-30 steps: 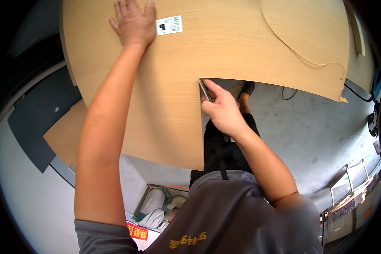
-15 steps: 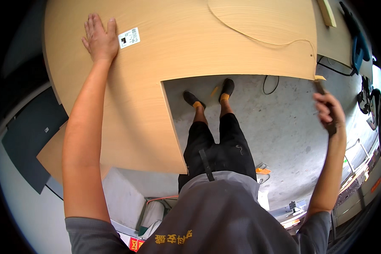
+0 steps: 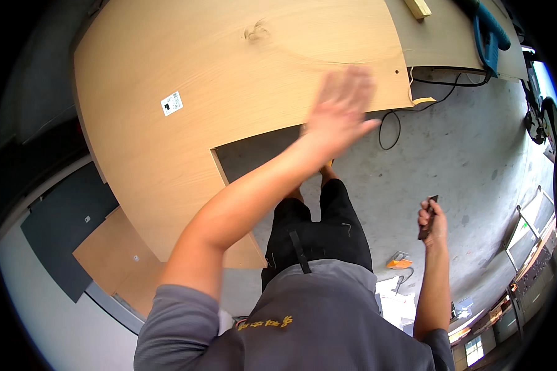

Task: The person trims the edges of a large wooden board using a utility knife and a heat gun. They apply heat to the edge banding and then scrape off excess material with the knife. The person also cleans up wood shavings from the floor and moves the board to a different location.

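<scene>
My left hand [image 3: 341,111] is smeared by motion, its fingers stretched out over the edge of a large wood-grain panel [image 3: 229,93]. Whether it touches the panel, I cannot tell. Away from the panel, above the floor to the right, my right hand [image 3: 434,221] is wrapped round a dark, narrow flat tool [image 3: 428,229]. At the panel's right corner a short pale strip [image 3: 423,100] sticks out. On the panel's surface lie a white label [image 3: 172,104] and, farther back, a blurred thin wisp [image 3: 257,31].
A teal power tool [image 3: 490,37] and a wooden block [image 3: 418,8] rest on another board at the far right. A black cable [image 3: 390,145] loops down to the grey floor [image 3: 464,142]. Dark and wood-coloured boards [image 3: 62,229] stand at the left.
My left hand has left the spot beside the label and swept right to the panel's cut edge. My right hand has drawn back from the corner with the tool. The view has shifted.
</scene>
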The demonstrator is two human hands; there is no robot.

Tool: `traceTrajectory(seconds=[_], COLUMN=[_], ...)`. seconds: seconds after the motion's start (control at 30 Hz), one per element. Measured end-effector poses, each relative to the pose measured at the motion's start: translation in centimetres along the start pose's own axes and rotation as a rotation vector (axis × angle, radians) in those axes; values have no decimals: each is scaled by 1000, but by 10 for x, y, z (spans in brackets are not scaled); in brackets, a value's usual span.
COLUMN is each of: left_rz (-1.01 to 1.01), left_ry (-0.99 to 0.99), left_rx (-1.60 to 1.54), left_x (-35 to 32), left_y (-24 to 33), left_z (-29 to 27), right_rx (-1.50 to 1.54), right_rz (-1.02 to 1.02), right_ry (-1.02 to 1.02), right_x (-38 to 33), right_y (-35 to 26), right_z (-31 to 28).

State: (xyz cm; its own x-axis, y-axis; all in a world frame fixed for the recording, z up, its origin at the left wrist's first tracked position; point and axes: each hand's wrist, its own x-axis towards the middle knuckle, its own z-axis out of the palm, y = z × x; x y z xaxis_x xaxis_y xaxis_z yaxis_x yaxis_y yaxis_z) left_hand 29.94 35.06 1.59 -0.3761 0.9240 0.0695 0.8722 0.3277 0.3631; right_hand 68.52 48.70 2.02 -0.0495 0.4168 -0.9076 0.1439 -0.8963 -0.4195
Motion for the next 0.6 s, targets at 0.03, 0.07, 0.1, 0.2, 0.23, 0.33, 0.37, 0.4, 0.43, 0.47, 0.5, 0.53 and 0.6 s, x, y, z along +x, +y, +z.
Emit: traceTrajectory(seconds=[0.03, 0.07, 0.1, 0.2, 0.23, 0.33, 0.37, 0.4, 0.43, 0.47, 0.5, 0.53, 0.6], left_rz=[53, 101, 128, 215, 237, 207, 171, 127, 54, -24, -116, -214, -429], left_ry=[53, 104, 95, 47, 24, -139, -188, -237, -275, -313, -296, -278, -181], left_rx=[38, 74, 113, 160, 144, 155, 174, 197, 227, 261, 246, 233, 248], left_x=[32, 55, 66, 71, 56, -7, -34, -64, -92, -120, -148, -177, -228], left_y=[19, 31, 35, 33, 16, -44, -68, -94, -116, -138, -161, -183, -221], left_z=[14, 23, 26, 28, 21, -23, -37, -52, -66, -81, -92, -101, -115], right_rx=[-60, -121, -168, -258, -304, -367, -380, -399, -390, -382, -407, -436, -533], right_rz=[3, 4, 27, 75, 68, 70, 69, 72, 91, 112, 131, 152, 166], right_ry=[-34, -53, -101, -169, -193, -348, -403, -465, -562, -664, -740, -820, -965], right_x=[-7, -16, -29, -45, -53, -69, -72, -75, -76, -77, -80, -83, -92], right_y=[11, 17, 21, 33, 32, 26, 27, 29, 34, 39, 46, 55, 79], right_z=[12, 28, 45, 71, 88, 138, 154, 173, 192, 214, 236, 259, 303])
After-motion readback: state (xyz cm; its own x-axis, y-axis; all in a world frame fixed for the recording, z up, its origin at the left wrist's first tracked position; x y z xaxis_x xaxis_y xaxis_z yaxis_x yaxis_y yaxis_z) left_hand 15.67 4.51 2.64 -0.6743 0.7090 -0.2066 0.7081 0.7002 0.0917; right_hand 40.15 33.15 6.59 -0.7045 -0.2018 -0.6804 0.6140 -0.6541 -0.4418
